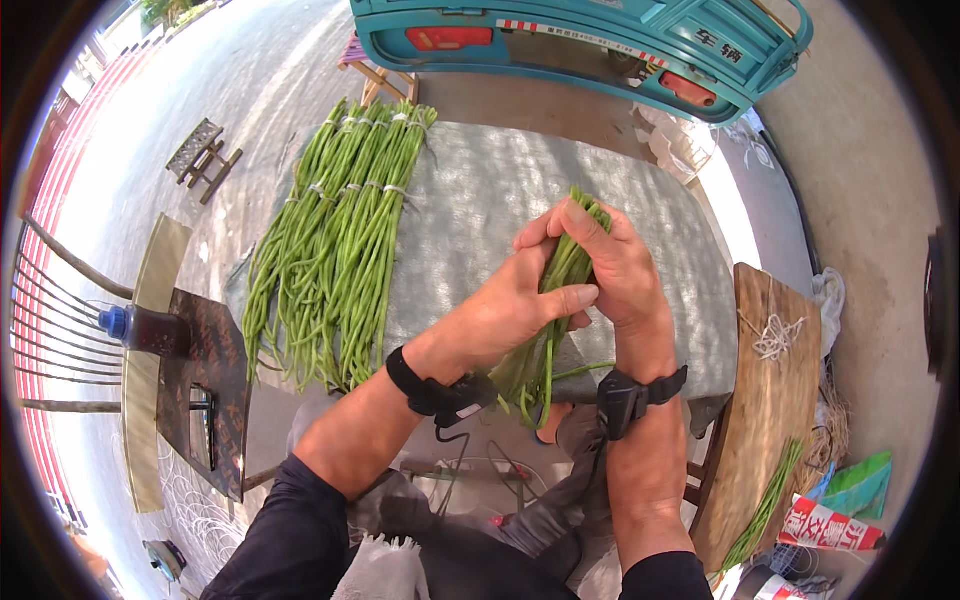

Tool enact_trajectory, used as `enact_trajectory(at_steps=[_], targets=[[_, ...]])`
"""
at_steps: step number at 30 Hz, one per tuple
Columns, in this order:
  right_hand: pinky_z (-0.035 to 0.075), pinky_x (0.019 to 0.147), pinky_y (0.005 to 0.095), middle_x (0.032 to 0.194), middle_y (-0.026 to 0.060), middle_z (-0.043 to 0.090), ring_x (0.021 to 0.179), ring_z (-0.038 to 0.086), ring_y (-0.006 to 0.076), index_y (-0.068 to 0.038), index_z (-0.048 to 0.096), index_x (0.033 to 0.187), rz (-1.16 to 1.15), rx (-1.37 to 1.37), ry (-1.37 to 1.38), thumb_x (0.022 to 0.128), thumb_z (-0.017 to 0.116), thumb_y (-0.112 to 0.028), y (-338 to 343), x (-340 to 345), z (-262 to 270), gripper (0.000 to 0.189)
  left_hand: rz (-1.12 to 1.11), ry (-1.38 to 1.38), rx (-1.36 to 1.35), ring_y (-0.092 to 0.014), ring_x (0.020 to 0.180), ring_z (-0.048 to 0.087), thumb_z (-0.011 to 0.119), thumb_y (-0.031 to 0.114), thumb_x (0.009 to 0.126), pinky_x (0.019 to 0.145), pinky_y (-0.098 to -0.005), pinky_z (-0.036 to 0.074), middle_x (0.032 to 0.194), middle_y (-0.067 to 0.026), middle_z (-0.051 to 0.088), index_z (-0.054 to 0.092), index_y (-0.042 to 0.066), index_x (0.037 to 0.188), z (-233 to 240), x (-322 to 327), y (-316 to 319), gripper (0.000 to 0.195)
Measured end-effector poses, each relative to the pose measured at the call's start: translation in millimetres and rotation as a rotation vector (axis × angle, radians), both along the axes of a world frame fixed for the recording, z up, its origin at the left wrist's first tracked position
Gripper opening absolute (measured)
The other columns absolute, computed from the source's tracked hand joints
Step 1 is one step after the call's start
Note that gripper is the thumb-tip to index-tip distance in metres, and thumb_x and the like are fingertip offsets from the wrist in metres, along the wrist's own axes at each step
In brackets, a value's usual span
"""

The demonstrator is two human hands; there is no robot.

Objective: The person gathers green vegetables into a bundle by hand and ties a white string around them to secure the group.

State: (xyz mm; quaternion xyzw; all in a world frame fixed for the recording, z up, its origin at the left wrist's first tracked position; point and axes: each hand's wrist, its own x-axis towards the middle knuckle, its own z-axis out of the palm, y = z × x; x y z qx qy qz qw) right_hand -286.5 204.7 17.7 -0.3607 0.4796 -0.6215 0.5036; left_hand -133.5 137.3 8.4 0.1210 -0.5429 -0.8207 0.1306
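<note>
Both my hands are wrapped around one bundle of long green beans above the cloth-covered table. My left hand grips its near side, the thumb across the stalks. Higher up, my right hand closes around the upper part, with the bean tips poking out above the fingers. The loose lower ends hang towards my lap. To the left on the table lie several tied bundles of long beans, side by side, bound with white ties at two heights. A dark device is strapped on each of my wrists.
A wooden bench at the right carries white string and a few loose beans. At the left, a bottle with a blue cap is beside a dark board. A teal vehicle's tailgate stands beyond the table; a small stool is at upper left.
</note>
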Motion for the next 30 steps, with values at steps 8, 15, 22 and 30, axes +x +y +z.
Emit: enact_trajectory(at_steps=[8,15,22,30], targets=[[0.06,0.079,0.0374,0.095,0.0146,0.073,0.085,0.073,0.0243,-0.003,0.063,0.097,-0.104,-0.237,-0.016,0.106,0.063,-0.039,8.2,-15.9,5.6,0.037,-0.121,-0.237,-0.412,-0.019,0.101,0.066,0.076,0.022,0.093,0.085,-0.0343,0.055,0.107,-0.0126,0.065,0.053,-0.008,0.127,-16.5,1.6,-5.7,0.051],[0.056,0.068,0.0362,0.081,0.0067,0.064,0.071,0.067,0.0205,-0.005,0.06,0.093,-0.204,-0.3,-0.035,0.106,0.061,-0.041,8.0,-19.2,18.6,0.039,-0.01,-0.192,-0.611,-0.033,0.099,0.07,0.079,0.022,0.088,0.087,-0.0422,0.054,0.103,-0.0242,0.069,0.05,-0.008,0.128,-15.2,8.4,-2.7,0.057],[0.046,0.06,0.0337,0.073,-0.0013,0.048,0.062,0.052,0.0131,-0.008,0.051,0.095,0.11,-0.639,-0.508,0.11,0.054,-0.04,34.2,-25.5,81.1,0.035,-0.362,0.14,-0.356,-0.029,0.128,0.058,0.083,0.047,0.085,0.109,-0.0411,0.044,0.136,-0.0197,0.06,0.035,-0.003,0.155,6.5,19.4,-6.2,0.099],[0.043,0.052,0.0283,0.064,-0.0013,0.047,0.051,0.049,0.0118,-0.01,0.05,0.088,-0.187,-0.339,0.332,0.109,0.059,-0.032,42.2,3.5,91.3,0.031,-0.024,0.208,0.068,-0.033,0.124,0.064,0.03,0.071,0.106,0.101,-0.043,0.051,0.133,-0.02,0.064,0.047,0.002,0.147,15.6,20.4,-45.4,0.082]])
